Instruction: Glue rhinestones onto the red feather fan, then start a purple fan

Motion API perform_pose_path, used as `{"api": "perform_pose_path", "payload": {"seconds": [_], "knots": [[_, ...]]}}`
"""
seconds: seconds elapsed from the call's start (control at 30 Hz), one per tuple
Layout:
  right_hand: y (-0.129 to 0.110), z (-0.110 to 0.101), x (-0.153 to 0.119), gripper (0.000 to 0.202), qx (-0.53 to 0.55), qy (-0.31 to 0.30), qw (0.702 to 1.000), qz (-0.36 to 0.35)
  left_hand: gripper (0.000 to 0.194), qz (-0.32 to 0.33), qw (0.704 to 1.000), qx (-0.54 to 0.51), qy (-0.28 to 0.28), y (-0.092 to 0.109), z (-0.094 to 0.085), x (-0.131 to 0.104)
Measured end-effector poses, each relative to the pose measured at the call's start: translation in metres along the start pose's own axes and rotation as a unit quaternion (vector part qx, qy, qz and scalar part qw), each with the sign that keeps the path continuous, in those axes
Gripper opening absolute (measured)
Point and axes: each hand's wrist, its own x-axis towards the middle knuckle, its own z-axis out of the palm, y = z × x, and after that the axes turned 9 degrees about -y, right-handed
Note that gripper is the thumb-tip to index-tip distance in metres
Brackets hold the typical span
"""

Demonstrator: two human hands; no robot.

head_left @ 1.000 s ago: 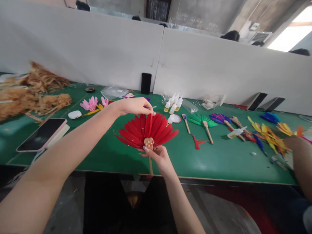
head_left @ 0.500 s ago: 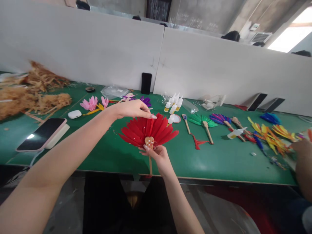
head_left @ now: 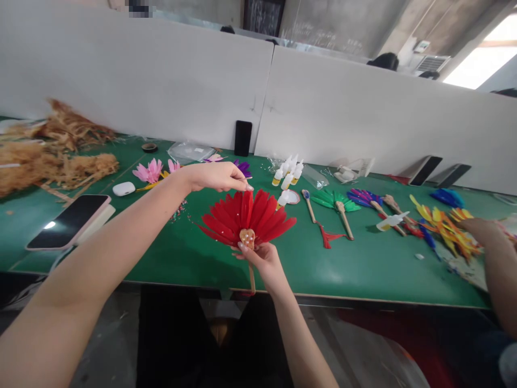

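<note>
A red feather fan with a pearl-dotted, heart-shaped centre and a thin wooden handle is held over the table's front part. My right hand is closed around the top of the handle, just below the heart. Above the fan's upper edge is my left hand, its thumb and fingers pinched on a thin stick, with the fingertips close to the middle feathers. Small glue bottles stand behind the fan, and one bottle is right beside its feathers.
On the green table, a green fan and other coloured feather pieces lie to the right, near a co-worker's hand. At left are a phone, pink feathers and brown fibres. A white partition stands behind.
My left hand has lifted slightly off the feathers and moved a little left. The fan has barely shifted. The co-worker's hand at right has moved left over the yellow feathers.
</note>
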Motion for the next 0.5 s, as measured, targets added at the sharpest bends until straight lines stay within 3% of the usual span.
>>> {"api": "perform_pose_path", "payload": {"seconds": [0.1,0.3,0.5], "knots": [[0.0015,-0.0008,-0.0015,0.025,-0.008,0.000,1.000,-0.006,0.041,-0.017,0.999,-0.012,-0.041,0.0021,-0.0040,-0.0003],[0.0059,-0.0045,-0.0035,0.024,-0.020,-0.002,1.000,-0.020,0.036,-0.009,0.998,0.030,-0.049,0.0085,-0.0087,-0.0018],[0.0061,-0.0055,-0.0035,0.027,-0.030,-0.002,0.999,-0.015,0.032,-0.002,0.998,0.005,-0.067,0.0070,-0.0066,0.0022]]}}
